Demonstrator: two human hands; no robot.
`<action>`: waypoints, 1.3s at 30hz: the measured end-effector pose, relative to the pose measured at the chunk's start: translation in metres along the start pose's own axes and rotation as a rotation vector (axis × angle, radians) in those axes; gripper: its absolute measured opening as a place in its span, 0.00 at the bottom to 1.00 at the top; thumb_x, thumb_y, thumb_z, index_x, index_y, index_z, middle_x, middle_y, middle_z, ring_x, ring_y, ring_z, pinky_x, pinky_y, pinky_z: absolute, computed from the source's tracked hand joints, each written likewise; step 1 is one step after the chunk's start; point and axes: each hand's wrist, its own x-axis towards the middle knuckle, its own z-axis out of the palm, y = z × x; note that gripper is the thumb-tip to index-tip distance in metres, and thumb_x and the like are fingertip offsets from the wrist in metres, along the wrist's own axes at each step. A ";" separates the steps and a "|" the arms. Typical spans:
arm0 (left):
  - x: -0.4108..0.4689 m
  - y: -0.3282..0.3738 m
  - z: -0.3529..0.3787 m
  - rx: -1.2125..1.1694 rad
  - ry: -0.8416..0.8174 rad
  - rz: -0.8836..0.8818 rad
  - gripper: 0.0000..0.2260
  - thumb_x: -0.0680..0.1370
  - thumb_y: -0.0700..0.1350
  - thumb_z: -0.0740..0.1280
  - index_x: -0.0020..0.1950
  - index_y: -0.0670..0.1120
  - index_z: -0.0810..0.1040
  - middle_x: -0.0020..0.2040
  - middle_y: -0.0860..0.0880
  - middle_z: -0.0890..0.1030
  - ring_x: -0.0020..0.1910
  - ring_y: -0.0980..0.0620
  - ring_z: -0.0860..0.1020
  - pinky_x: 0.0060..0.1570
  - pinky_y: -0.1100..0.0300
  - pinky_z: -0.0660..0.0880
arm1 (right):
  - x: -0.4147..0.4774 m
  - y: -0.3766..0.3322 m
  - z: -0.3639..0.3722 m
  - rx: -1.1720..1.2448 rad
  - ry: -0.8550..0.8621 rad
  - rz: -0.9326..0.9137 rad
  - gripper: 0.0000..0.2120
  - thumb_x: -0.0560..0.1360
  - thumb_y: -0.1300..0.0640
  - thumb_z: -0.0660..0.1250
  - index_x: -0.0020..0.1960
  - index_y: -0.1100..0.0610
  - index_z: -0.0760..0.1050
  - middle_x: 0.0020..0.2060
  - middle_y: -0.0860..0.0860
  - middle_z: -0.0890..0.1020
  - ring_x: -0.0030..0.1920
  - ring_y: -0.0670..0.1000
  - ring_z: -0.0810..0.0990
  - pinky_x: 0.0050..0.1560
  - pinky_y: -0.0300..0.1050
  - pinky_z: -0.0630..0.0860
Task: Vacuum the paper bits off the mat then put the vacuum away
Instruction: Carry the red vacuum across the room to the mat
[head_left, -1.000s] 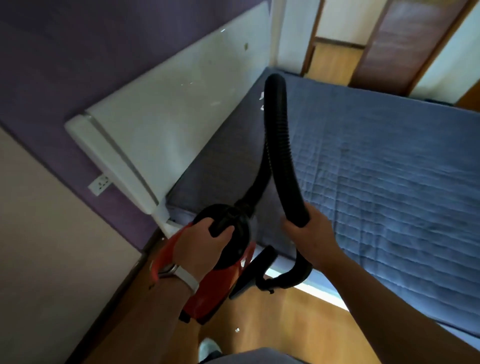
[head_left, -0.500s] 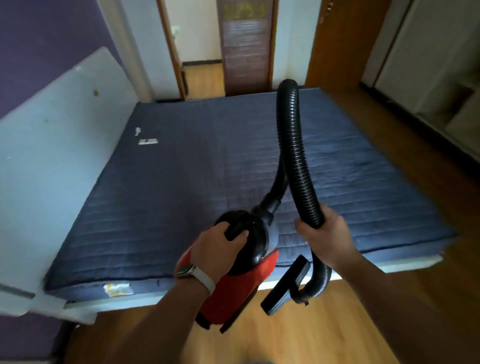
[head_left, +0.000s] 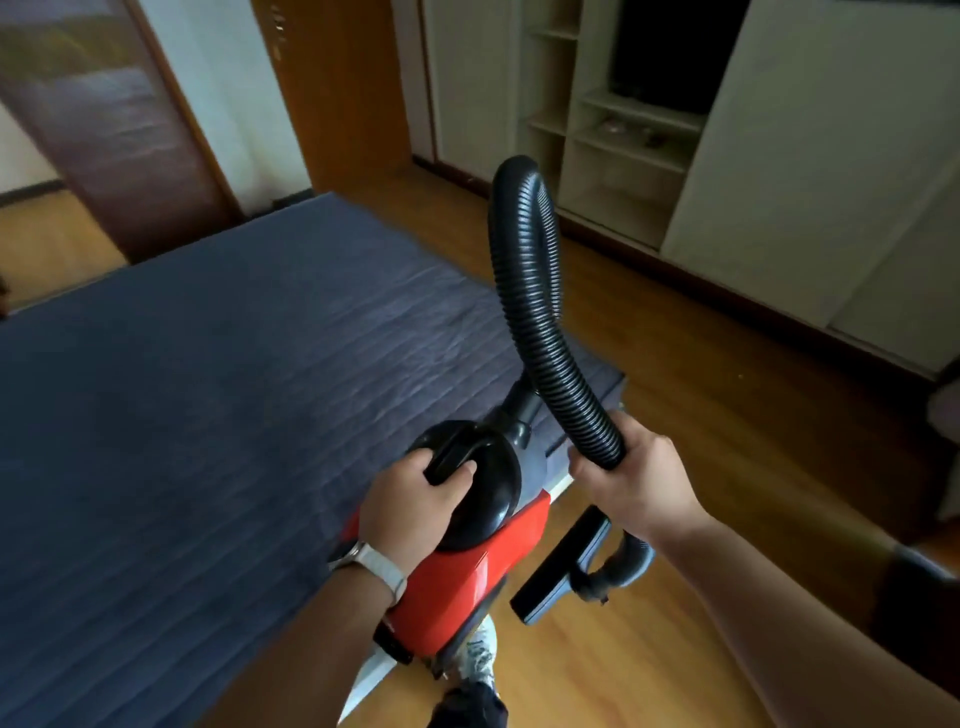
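Over near right corner of mat (head_left: 208, 389), left hand (head_left: 410, 506) curls fingers (head_left: 413, 465) round handle (head_left: 457, 454) of red vacuum (head_left: 467, 569); right hand (head_left: 636, 480) grips hose (head_left: 524, 291), nozzle (head_left: 558, 574) dangling above floor (head_left: 727, 415). Risk: slack hose swings, nozzle strikes mat edge.

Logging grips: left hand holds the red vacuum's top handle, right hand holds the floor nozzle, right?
Not quite. The head view shows the right hand gripping the black hose; the nozzle hangs below it. The left hand does hold the vacuum by its handle.
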 end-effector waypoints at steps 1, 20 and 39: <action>0.017 0.006 0.013 -0.006 -0.023 0.014 0.18 0.72 0.60 0.70 0.33 0.47 0.75 0.28 0.53 0.78 0.31 0.57 0.77 0.33 0.57 0.73 | 0.012 0.009 -0.006 -0.011 0.025 0.013 0.14 0.70 0.58 0.73 0.41 0.42 0.71 0.29 0.45 0.76 0.26 0.42 0.75 0.26 0.36 0.71; 0.265 0.219 0.227 0.037 -0.431 0.429 0.20 0.74 0.60 0.68 0.32 0.45 0.71 0.26 0.50 0.75 0.28 0.52 0.76 0.27 0.58 0.69 | 0.182 0.131 -0.177 -0.080 0.510 0.351 0.09 0.70 0.55 0.74 0.44 0.54 0.74 0.34 0.54 0.79 0.33 0.53 0.78 0.32 0.54 0.77; 0.346 0.450 0.444 0.062 -0.361 0.314 0.19 0.72 0.62 0.67 0.37 0.47 0.75 0.31 0.52 0.80 0.33 0.52 0.79 0.36 0.53 0.78 | 0.374 0.306 -0.397 0.147 0.522 0.231 0.07 0.70 0.55 0.72 0.42 0.54 0.74 0.29 0.52 0.76 0.28 0.46 0.70 0.28 0.50 0.71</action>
